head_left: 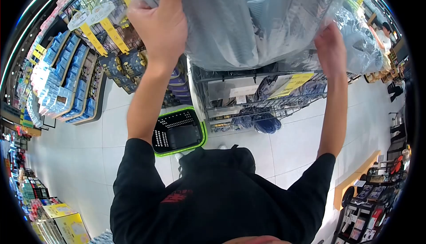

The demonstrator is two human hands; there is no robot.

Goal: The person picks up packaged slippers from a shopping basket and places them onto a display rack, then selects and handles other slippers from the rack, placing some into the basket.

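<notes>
In front of me, at the top of the head view, are large grey pieces in clear plastic wrapping, which look like bagged slippers. My left hand is closed on their left edge, thumb pointing up and fingers partly hidden. At the right edge, my right hand grips the plastic, its fingertips hidden behind it. Below is a wire display rack with dark blue slippers and a yellow label. More bagged grey goods lie just right of my right hand.
A black shopping basket with a green rim stands on the tiled floor by my feet. Shelves of blue packs are at left, dark stacked packages nearer. A display stand is at lower right. Another person appears far right.
</notes>
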